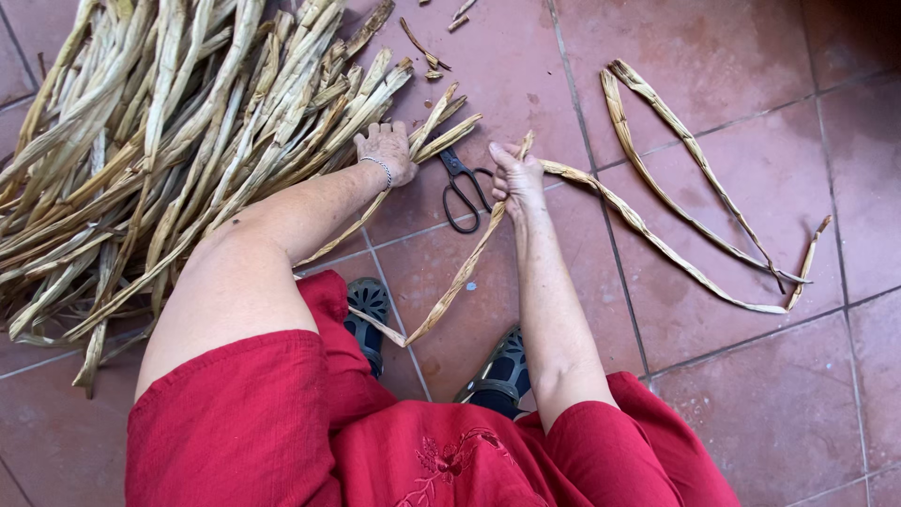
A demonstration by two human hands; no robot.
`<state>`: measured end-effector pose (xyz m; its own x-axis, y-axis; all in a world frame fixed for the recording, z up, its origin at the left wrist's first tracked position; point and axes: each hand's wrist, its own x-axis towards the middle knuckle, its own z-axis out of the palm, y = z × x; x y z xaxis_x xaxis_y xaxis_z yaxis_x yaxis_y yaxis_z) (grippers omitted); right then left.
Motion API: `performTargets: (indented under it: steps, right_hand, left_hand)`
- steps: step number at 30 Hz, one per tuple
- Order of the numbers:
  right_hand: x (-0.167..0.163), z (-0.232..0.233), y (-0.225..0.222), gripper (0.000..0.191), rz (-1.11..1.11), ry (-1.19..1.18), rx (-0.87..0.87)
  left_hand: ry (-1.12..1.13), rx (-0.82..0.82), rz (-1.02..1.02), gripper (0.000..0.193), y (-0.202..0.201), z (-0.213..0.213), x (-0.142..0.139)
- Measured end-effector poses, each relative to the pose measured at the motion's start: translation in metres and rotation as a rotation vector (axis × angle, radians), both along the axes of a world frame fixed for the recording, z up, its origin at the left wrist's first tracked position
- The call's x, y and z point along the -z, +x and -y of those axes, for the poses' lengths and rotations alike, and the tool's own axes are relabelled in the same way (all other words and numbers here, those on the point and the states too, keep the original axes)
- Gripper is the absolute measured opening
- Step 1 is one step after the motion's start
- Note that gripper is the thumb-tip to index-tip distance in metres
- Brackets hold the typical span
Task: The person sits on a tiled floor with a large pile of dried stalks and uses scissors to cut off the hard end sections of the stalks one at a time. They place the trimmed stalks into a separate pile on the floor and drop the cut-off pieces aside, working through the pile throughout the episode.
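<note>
A big heap of dried, straw-coloured leaf strips [160, 141] lies on the tiled floor at the left. My left hand [387, 150], a thin bracelet at the wrist, rests on the heap's right end with its fingers curled over several strips. My right hand [515, 175] is closed on a long dried strip [648, 235]. That strip runs right across the tiles and back toward my feet. Black scissors [462, 188] lie on the floor between my two hands.
Another long strip [685, 150] loops over the red floor tiles [751, 394] at the right. Small dry scraps [427, 52] lie at the top. My dark sandals [368, 305] and red clothing [310, 432] fill the bottom of the view.
</note>
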<state>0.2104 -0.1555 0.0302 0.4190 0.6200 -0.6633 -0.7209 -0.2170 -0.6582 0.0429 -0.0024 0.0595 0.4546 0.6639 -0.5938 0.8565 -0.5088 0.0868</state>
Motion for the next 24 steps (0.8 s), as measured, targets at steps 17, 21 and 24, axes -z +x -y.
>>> performTargets:
  steps: [17,21,24]
  right_hand:
    - [-0.008,-0.032,-0.03,0.04,-0.08,0.111,0.04]
    - [-0.014,-0.041,-0.036,0.031,-0.002,0.342,0.009]
    - [-0.015,-0.047,-0.033,0.025,0.07,0.335,0.035]
  left_hand:
    - [-0.751,-0.427,0.613,0.027,-0.032,0.0,0.016]
    - [-0.543,-0.309,0.649,0.04,-0.04,0.004,-0.001]
    - [-0.541,-0.274,0.692,0.048,-0.042,0.007,-0.002]
